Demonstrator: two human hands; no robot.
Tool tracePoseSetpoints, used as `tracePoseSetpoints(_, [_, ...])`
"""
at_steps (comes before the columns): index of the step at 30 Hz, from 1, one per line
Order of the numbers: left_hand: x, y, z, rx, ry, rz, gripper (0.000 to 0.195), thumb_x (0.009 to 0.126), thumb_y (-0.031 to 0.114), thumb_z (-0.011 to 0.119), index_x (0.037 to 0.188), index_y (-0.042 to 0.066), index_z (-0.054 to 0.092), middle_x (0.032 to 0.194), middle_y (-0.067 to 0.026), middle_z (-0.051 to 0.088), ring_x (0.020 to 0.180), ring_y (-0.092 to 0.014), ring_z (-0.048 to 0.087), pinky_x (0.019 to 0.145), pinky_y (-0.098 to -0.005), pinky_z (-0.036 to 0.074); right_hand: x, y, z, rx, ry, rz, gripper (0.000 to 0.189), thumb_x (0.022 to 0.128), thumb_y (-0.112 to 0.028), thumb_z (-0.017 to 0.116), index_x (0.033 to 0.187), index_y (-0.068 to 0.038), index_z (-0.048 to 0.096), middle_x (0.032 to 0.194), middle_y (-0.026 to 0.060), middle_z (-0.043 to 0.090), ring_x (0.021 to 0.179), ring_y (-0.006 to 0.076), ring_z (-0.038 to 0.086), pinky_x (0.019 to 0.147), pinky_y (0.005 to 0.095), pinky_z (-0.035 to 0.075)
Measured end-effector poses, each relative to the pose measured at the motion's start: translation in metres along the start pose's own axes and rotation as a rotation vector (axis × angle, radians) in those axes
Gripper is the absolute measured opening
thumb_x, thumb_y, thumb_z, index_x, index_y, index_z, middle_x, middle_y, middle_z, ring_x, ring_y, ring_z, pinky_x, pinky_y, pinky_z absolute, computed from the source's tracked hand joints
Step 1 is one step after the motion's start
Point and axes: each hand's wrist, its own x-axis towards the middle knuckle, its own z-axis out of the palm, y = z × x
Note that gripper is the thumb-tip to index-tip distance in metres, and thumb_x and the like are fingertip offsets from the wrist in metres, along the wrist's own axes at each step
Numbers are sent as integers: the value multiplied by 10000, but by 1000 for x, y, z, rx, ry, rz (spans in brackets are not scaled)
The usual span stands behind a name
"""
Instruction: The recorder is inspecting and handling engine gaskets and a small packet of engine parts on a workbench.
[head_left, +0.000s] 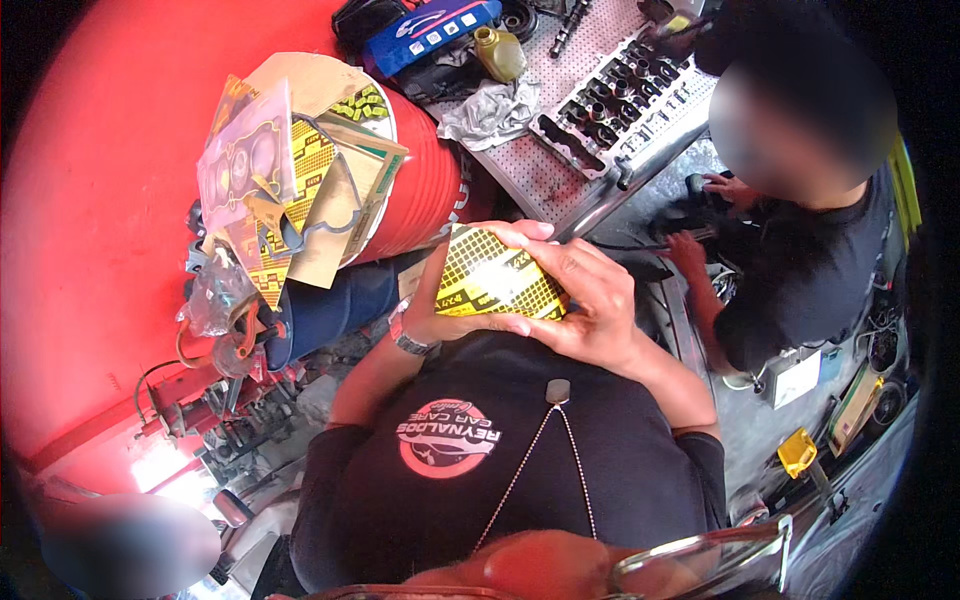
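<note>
Between my two hands, in front of my chest, is a yellow-and-black patterned package (499, 277) bearing writing; glare covers its middle. My left hand (442, 311) grips its left side and lower edge, with a watch on the wrist. My right hand (589, 296) holds the right end, its fingers along the upper edge. Ahead and to the left, a red drum (420, 180) carries a heap of gaskets in clear plastic packing (244, 157), cardboard pieces (311, 255) and yellow-black patterned sheets (315, 161).
An engine cylinder head (615, 101) lies on a perforated metal bench (517, 176), near crumpled cloth or paper (491, 116) and a yellowish bottle (499, 56). At right, another person (795, 262) works with both hands low. A yellow container (796, 452) is on the right. Another person's blurred head (131, 544) shows lower left.
</note>
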Motion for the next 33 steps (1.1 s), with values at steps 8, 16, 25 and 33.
tracePoseSetpoints(8, [-6,5,6,19,66,-12,733,682,40,858,1295,16,458,1374,-200,473,1247,-238,502,1002,-380,477,3,-8,-1,29,-53,69,633,666,-211,825,1224,-5,609,919,143,653,770,273,622,686,363,502])
tracePoseSetpoints(16, [-12,30,1,355,150,61,669,688,125,871,1249,6,528,1311,-162,570,1177,-213,578,977,-354,486,23,-19,-19,-181,-183,-61,596,708,-202,790,1238,-6,600,1134,177,632,977,324,600,879,408,477])
tracePoseSetpoints(25, [-7,63,0,785,22,22,633,710,190,857,1234,28,542,1187,-116,663,1015,-183,679,842,-308,542,38,-22,-24,-284,-228,-198,398,711,-135,796,1074,-17,682,986,143,693,781,279,666,706,359,535])
tracePoseSetpoints(33, [-2,62,3,791,26,62,666,695,212,866,1254,50,540,1075,-85,699,912,-158,704,782,-292,551,47,-18,-28,-329,-327,-213,378,692,-183,830,994,-17,676,913,111,701,774,266,684,681,359,541])
